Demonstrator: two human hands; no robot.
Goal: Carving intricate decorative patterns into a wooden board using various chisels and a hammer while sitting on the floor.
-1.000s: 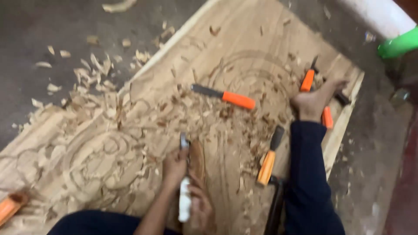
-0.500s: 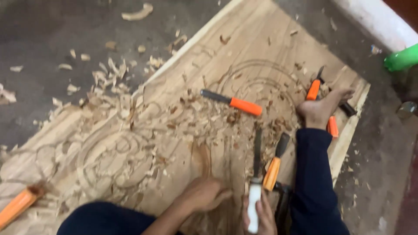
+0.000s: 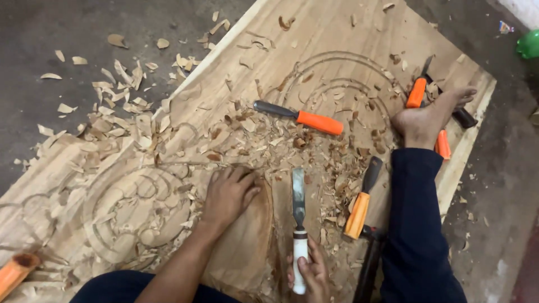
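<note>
Right hand [image 3: 310, 273] grip clamped on white-handled chisel [image 3: 298, 224], blade flat on carved wooden panel [image 3: 337, 33]; left hand [image 3: 229, 193] open, palm pressed on panel among wood chips [image 3: 129, 101].

right hand [image 3: 312, 273] partly cut by near edge, wrapped round white chisel handle [image 3: 300, 259]. orange tool [image 3: 15, 271] at near left cropped. green object [image 3: 528, 44] far right clipped.
</note>
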